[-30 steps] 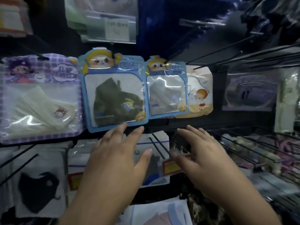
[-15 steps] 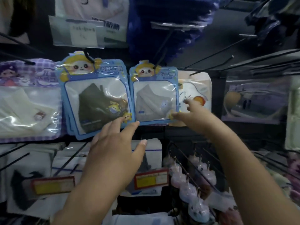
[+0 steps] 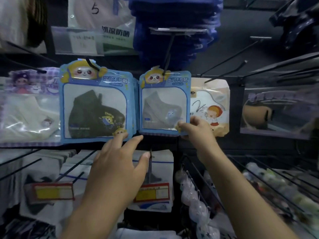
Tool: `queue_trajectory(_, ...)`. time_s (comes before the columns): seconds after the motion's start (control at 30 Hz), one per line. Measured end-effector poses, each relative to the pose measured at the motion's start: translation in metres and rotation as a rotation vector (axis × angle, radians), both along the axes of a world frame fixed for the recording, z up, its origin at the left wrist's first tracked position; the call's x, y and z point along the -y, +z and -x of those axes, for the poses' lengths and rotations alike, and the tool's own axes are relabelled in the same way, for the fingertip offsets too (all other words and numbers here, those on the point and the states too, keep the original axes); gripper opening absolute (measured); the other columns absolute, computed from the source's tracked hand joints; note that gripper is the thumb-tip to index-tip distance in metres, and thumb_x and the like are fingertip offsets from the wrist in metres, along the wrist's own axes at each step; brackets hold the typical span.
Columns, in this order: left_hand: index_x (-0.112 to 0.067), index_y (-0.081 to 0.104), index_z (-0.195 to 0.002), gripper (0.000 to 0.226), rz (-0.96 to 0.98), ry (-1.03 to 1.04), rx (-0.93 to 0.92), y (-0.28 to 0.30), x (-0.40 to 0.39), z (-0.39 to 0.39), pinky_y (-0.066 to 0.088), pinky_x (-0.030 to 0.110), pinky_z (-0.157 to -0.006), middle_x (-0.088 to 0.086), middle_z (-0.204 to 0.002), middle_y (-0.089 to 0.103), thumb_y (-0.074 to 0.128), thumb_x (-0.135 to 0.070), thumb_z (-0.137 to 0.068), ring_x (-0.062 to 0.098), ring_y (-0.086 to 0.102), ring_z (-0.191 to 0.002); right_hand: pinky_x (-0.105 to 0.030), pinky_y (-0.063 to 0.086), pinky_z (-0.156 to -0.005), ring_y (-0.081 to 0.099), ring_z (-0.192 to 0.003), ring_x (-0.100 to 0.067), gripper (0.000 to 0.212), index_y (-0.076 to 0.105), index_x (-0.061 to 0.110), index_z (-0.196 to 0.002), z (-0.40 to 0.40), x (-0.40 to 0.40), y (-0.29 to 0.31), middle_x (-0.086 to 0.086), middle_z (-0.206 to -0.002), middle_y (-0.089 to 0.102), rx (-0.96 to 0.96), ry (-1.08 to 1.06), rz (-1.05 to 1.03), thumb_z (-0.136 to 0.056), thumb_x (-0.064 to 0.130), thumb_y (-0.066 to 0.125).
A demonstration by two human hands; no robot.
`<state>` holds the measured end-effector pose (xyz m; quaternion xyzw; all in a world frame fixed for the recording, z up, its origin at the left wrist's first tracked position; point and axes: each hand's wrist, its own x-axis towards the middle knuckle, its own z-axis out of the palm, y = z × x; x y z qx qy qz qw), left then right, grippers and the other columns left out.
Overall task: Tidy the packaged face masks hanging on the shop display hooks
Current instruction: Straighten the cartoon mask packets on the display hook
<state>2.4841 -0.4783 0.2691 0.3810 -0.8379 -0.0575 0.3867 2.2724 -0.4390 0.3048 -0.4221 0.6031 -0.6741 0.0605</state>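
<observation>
Two blue packs: hang side by side on black hooks at the middle of the display, their edges nearly touching.
Grey mask pack (image 3: 164, 102): the smaller blue pack, at about 1 o'clock from the view's centre, with a pale grey mask behind its clear window.
Right hand (image 3: 198, 130): pinches the grey mask pack's lower right corner, thumb on the front, other fingers curled behind.
Black mask pack (image 3: 95, 102): the larger blue pack, at 9 o'clock from the grey one, front of a stack on its own hook.
Left hand (image 3: 119, 168): spread and relaxed, holding nothing; fingertips reach the black mask pack's lower right edge, though whether they touch it I cannot tell.
Purple pack (image 3: 29, 107): at 9 o'clock from the black mask pack, with a white mask inside.
Cream pack (image 3: 214, 104): at 3 o'clock from the grey mask pack, partly behind it.
White packs (image 3: 57, 169): hang in the row below, at 6 o'clock.
Red-and-yellow price tags (image 3: 151, 192): sit at the hook ends in front of the white packs.
</observation>
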Motion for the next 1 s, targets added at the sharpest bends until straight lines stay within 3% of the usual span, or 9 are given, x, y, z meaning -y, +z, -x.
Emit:
queue_trajectory(0.07, -0.047, 0.034, -0.148, 0.052, -0.001, -0.024, -0.029, 0.0, -0.003, 0.003, 0.027, 0.035, -0.115, -0.021, -0.158, 0.022, 0.04, -0.057, -0.097, 0.008, 0.021, -0.144, -0.031, 0.059, -0.078, 0.069, -0.095, -0.021, 0.011, 0.063, 0.018, -0.104, -0.003, -0.006, 0.0, -0.003, -0.1, 0.07, 0.019, 0.046, 0.059, -0.093, 0.015, 0.062)
queue_trajectory(0.17, -0.046, 0.039, -0.146, 0.051, 0.011, -0.06, -0.114, -0.001, -0.008, 0.005, 0.031, 0.032, -0.11, -0.022, -0.154, 0.03, 0.043, -0.056, -0.096, 0.006, 0.027, -0.14, -0.031, 0.06, -0.076, 0.07, -0.088, -0.015, 0.019, 0.064, 0.019, -0.111, -0.005, -0.018, 0.004, 0.002, -0.099, 0.072, 0.036, 0.089, 0.137, -0.094, 0.012, 0.058)
queue_trajectory(0.33, -0.049, 0.041, -0.142, 0.053, -0.085, -0.216, -0.411, -0.001, -0.008, 0.009, 0.037, 0.028, -0.099, -0.026, -0.144, 0.037, 0.043, -0.062, -0.09, 0.001, 0.04, -0.129, -0.021, 0.05, -0.054, 0.062, -0.063, -0.004, 0.019, 0.067, 0.016, -0.096, -0.014, -0.048, 0.02, 0.012, -0.069, 0.068, 0.093, 0.111, 0.234, -0.093, 0.006, 0.052)
queue_trajectory(0.43, -0.054, 0.045, -0.134, 0.054, -0.275, -0.412, -0.619, 0.001, -0.01, 0.01, 0.042, 0.02, -0.095, -0.032, -0.131, 0.048, 0.041, -0.071, -0.083, -0.014, 0.049, -0.115, -0.024, 0.048, -0.055, 0.058, -0.064, -0.011, 0.022, 0.067, 0.015, -0.086, -0.022, -0.064, 0.029, 0.007, -0.069, 0.066, 0.165, 0.122, 0.278, -0.092, 0.002, 0.051)
queue_trajectory(0.47, -0.054, 0.048, -0.132, 0.056, -0.362, -0.505, -0.681, 0.004, -0.011, 0.009, 0.044, 0.022, -0.098, -0.032, -0.13, 0.053, 0.041, -0.076, -0.081, -0.013, 0.052, -0.116, -0.026, 0.048, -0.057, 0.058, -0.066, -0.014, 0.023, 0.067, 0.015, -0.083, -0.026, -0.069, 0.032, 0.004, -0.07, 0.065, 0.184, 0.126, 0.29, -0.092, 0.001, 0.052)
queue_trajectory(0.57, -0.045, 0.055, -0.133, 0.066, -0.573, -0.711, -0.813, 0.012, -0.011, 0.01, 0.05, 0.039, -0.099, -0.014, -0.13, 0.065, 0.044, -0.084, -0.08, 0.012, 0.063, -0.119, -0.021, 0.045, -0.052, 0.055, -0.066, -0.016, 0.022, 0.067, 0.016, -0.081, -0.039, -0.082, 0.036, 0.0, -0.073, 0.062, 0.218, 0.179, 0.293, -0.09, 0.001, 0.053)
queue_trajectory(0.7, -0.025, 0.063, -0.128, 0.056, -0.693, -0.864, -0.909, 0.033, -0.013, 0.006, 0.059, 0.038, -0.081, 0.003, -0.113, 0.075, 0.048, -0.053, -0.082, 0.026, 0.073, -0.1, -0.01, 0.032, -0.034, 0.049, -0.052, -0.011, 0.022, 0.065, 0.015, -0.077, -0.06, -0.1, 0.041, -0.002, -0.068, 0.058, 0.238, 0.178, 0.307, -0.091, 0.002, 0.054)
queue_trajectory(0.8, -0.02, 0.064, -0.13, 0.051, -0.728, -0.938, -0.976, 0.04, -0.012, 0.001, 0.06, 0.029, -0.07, 0.005, -0.113, 0.075, 0.056, -0.035, -0.081, 0.024, 0.072, -0.099, -0.011, 0.034, -0.035, 0.049, -0.051, -0.012, 0.023, 0.066, 0.015, -0.073, -0.074, -0.109, 0.043, -0.003, -0.067, 0.059, 0.199, 0.17, 0.35, -0.09, 0.002, 0.056)
queue_trajectory(1.0, -0.024, 0.062, -0.124, 0.049, -0.716, -1.004, -1.047, 0.047, -0.013, -0.006, 0.056, 0.027, -0.058, 0.005, -0.108, 0.076, 0.061, -0.026, -0.075, 0.02, 0.074, -0.084, -0.017, 0.043, -0.043, 0.053, -0.054, -0.01, 0.026, 0.069, 0.016, -0.071, -0.083, -0.116, 0.04, -0.002, -0.069, 0.061, 0.161, 0.121, 0.353, -0.089, 0.005, 0.055)
